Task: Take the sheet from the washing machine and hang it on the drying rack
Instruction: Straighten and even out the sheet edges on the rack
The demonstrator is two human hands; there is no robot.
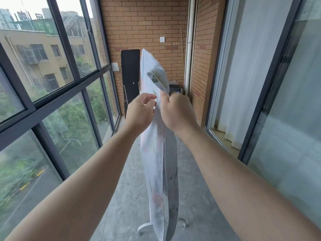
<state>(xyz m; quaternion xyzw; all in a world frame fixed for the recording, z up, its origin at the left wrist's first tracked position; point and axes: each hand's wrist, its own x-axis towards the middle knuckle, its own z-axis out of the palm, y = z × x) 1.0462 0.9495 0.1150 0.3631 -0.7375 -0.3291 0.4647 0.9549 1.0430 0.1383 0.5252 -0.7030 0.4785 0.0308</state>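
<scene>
A pale sheet [160, 171] with faint pink and green print hangs in a long narrow fold in front of me, reaching almost to the floor. My right hand [177, 112] grips its upper edge in a fist, and a flap stands up above the fist. My left hand [140, 112] is right beside it and pinches the cloth between thumb and fingertips. Behind the sheet's lower end, the white curved feet of the drying rack [145, 227] show on the concrete floor. The rest of the rack is hidden by the sheet. The washing machine [174, 87] peeks out behind the sheet by the far wall.
I am on a narrow balcony with a concrete floor [125, 197]. Tall dark-framed windows [57, 105] run along the left, glass sliding doors [271, 101] along the right. A black panel [130, 75] leans on the far brick wall, next to a white pipe [189, 49].
</scene>
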